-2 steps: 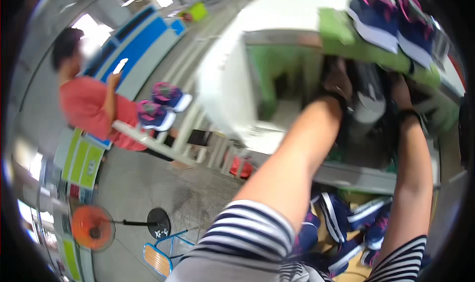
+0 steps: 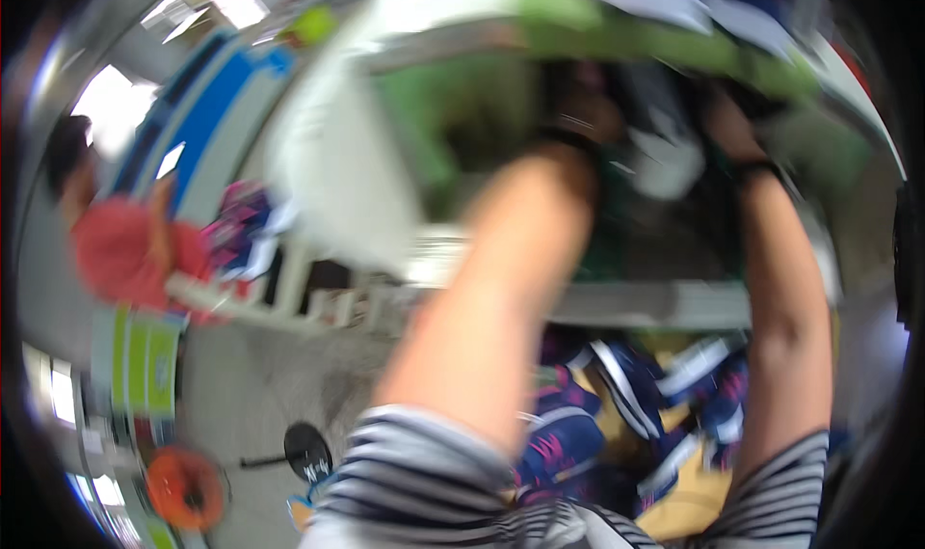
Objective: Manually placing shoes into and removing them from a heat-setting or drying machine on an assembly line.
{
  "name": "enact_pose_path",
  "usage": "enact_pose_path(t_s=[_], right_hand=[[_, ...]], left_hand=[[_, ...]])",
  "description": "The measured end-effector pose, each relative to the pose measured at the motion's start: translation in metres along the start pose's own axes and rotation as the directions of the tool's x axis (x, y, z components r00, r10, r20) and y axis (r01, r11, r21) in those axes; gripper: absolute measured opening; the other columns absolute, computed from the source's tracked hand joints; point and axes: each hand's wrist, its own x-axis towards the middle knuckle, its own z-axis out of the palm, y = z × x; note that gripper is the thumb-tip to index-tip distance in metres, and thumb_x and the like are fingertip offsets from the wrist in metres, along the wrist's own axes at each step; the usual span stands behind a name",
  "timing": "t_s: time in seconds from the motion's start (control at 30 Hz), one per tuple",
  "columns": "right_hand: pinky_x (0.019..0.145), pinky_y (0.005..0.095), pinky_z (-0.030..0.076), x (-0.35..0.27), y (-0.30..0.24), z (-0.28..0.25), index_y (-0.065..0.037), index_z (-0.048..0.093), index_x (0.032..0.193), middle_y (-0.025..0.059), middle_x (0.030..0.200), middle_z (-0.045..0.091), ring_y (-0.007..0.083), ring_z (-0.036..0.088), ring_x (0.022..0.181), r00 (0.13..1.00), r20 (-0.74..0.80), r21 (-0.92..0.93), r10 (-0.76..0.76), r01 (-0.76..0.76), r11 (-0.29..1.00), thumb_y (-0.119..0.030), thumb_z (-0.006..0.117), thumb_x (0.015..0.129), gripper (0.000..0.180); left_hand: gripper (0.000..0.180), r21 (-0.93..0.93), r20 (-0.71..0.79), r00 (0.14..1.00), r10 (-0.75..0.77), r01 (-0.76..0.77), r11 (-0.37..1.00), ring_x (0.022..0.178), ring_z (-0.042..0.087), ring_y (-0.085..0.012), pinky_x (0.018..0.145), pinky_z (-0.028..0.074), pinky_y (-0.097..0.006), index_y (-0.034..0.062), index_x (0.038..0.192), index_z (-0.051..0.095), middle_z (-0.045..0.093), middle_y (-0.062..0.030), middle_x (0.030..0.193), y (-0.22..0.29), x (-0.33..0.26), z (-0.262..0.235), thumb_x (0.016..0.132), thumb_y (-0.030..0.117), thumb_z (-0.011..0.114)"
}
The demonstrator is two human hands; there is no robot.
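Both my arms reach into the dark opening of a white machine (image 2: 332, 178). Inside, my left hand (image 2: 599, 113) and my right hand (image 2: 730, 125) lie on either side of a dark object with a rounded pale end (image 2: 667, 163). Blur and shadow hide the fingers of both hands, so I cannot make out whether they grip it. Just above the opening, navy shoes with white soles (image 2: 655, 1) rest on a green ledge (image 2: 559, 4). Several navy shoes with pink details (image 2: 564, 438) lie below, under my forearms.
A tan surface (image 2: 689, 496) lies under the lower shoes. At the left, a person in a red top (image 2: 125, 250) holds a phone, near more navy and pink shoes (image 2: 236, 226) on a pale rack (image 2: 289, 284). An orange fan (image 2: 185, 488) stands at lower left.
The view has swung, so the machine, the shoes and my arms sit further left and partly higher in the picture. Both hands stay inside the opening beside the dark object.
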Motion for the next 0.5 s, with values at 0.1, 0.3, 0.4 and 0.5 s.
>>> enact_pose_path(t_s=[0.1, 0.3, 0.4, 0.5], right_hand=[[0.091, 0.0421, 0.053, -0.004, -0.135, -0.022, -0.001, 0.054, 0.134, 0.0212, 0.121, 0.066, 0.0350, 0.066, 0.103, 0.994, -0.102, 0.385, 0.046, -0.003, 0.923, -0.008, 0.056, 0.085, 0.049], [0.084, 0.0416, 0.051, -0.331, -0.172, -0.179, -0.004, 0.065, 0.106, 0.0146, 0.099, 0.065, 0.0349, 0.063, 0.095, 0.971, 0.022, 0.803, 0.236, -0.158, 0.574, -0.012, 0.061, 0.092, 0.016], [0.083, 0.0403, 0.051, -0.474, -0.208, -0.214, -0.005, 0.065, 0.105, 0.0145, 0.098, 0.066, 0.0341, 0.064, 0.094, 0.855, 0.149, 0.663, 0.497, -0.459, 0.591, -0.010, 0.061, 0.092, 0.015], [0.081, 0.0395, 0.052, -0.562, -0.244, -0.237, -0.005, 0.066, 0.103, 0.0141, 0.096, 0.066, 0.0337, 0.064, 0.093, 0.659, 0.288, 0.578, 0.695, -0.698, 0.422, -0.009, 0.061, 0.092, 0.013]], left_hand=[[0.032, 0.093, 0.097, 0.825, 0.557, -0.565, 0.820, 0.094, 0.064, -0.0253, 0.087, 0.053, -0.037, 0.0061, 0.118, 0.067, 0.065, -0.0133, 0.113, -0.143, 0.023, -0.092, 0.089, 0.018, 0.059], [0.037, -0.424, 0.347, 0.736, 0.581, -0.430, 0.797, 0.117, 0.056, -0.0209, 0.103, 0.042, -0.033, 0.0016, 0.127, 0.059, 0.061, -0.0121, 0.125, 0.078, -0.185, -0.013, 0.091, 0.007, 0.062], [0.032, -0.452, 0.781, 0.339, 0.524, -0.271, 0.850, 0.096, 0.066, -0.0198, 0.089, 0.051, -0.032, -0.0014, 0.120, 0.063, 0.071, -0.0106, 0.103, 0.123, -0.253, 0.013, 0.090, 0.012, 0.067], [0.042, -0.456, 0.745, 0.300, 0.596, -0.423, 0.783, 0.105, 0.067, -0.0266, 0.090, 0.051, -0.036, -0.0026, 0.124, 0.062, 0.070, -0.0170, 0.112, 0.143, -0.287, 0.090, 0.091, 0.022, 0.070]])
